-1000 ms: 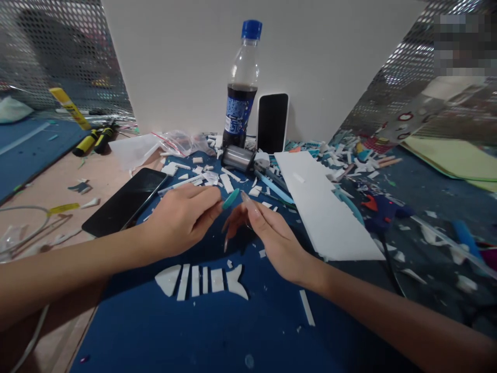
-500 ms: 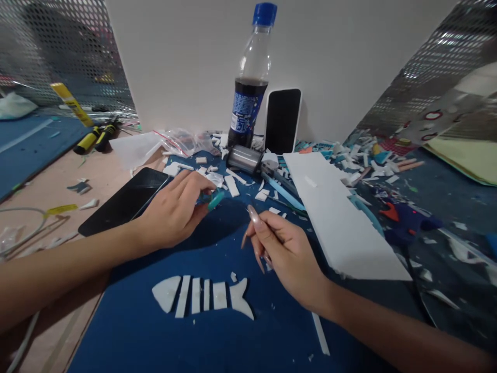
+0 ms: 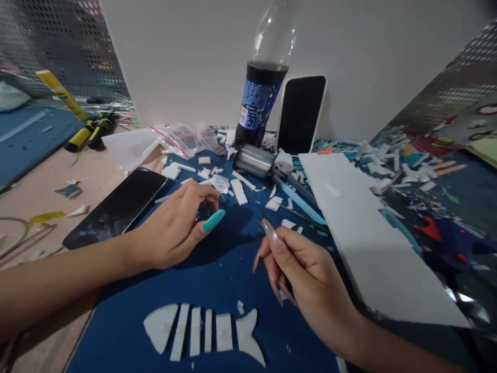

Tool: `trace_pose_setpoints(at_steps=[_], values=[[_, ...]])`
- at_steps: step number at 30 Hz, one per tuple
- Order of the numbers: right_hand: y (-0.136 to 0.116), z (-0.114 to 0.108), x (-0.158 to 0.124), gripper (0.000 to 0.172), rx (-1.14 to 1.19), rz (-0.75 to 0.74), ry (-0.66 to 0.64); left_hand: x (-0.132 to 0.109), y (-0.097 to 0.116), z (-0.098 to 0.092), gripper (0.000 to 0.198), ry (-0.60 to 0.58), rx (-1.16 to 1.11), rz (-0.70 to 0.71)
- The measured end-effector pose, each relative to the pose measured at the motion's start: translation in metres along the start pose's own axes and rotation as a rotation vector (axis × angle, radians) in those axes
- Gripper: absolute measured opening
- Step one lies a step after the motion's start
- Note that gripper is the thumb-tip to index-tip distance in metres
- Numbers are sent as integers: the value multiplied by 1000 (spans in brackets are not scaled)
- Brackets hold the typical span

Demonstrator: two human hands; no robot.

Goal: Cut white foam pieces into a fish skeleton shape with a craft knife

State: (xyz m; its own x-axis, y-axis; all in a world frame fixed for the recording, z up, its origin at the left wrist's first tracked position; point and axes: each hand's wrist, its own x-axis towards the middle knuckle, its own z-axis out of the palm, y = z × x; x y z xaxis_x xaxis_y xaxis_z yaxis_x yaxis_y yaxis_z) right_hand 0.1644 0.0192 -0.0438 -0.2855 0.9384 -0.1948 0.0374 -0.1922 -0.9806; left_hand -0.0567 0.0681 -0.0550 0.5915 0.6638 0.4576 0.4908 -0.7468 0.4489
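My left hand (image 3: 178, 223) hovers over the blue mat (image 3: 217, 280), beside a black phone (image 3: 116, 207). Its fingers are loosely bent, the teal-nailed thumb stands apart from them, and nothing shows between them. Over the mat's middle, my right hand (image 3: 303, 274) is closed in a pinch. A very thin tip pokes out past the thumbnail; what it belongs to is hidden. Nearer to me lies a row of white foam pieces laid out as a fish: a pointed head (image 3: 160, 327), narrow strips (image 3: 195, 331), a squarish block (image 3: 224, 332) and a forked tail (image 3: 249, 336). A small white scrap (image 3: 240, 307) lies above the tail.
A cola bottle (image 3: 258, 98), an upright phone (image 3: 301, 114) and a grey cylinder (image 3: 254, 160) stand or lie at the back. White foam board (image 3: 361, 233) lies right, near a blue glue gun (image 3: 454, 238). Foam scraps (image 3: 238, 191) and a plastic bag (image 3: 190, 140) lie behind my hands.
The view has shifted closer, so the foam fish sits lower and larger. My left thumb has moved away from the fingers. My right hand keeps its pinch.
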Motion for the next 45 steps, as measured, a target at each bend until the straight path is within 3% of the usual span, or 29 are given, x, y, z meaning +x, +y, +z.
trace_pose_setpoints(at_steps=[6, 29, 38, 45], values=[[-2, 0, -1, 31, -13, -11, 8, -2, -1, 1, 27, 42, 30, -95], [-2, 2, -1, 32, -48, -39, 4, 0, -1, 1, 17, 76, 87, -5], [-3, 2, -2, 30, -38, -27, -6, 2, 1, -2, 17, -1, 73, 8], [-4, 3, -3, 31, -49, -26, -4, 3, 6, -2, 9, 103, 229, -52]])
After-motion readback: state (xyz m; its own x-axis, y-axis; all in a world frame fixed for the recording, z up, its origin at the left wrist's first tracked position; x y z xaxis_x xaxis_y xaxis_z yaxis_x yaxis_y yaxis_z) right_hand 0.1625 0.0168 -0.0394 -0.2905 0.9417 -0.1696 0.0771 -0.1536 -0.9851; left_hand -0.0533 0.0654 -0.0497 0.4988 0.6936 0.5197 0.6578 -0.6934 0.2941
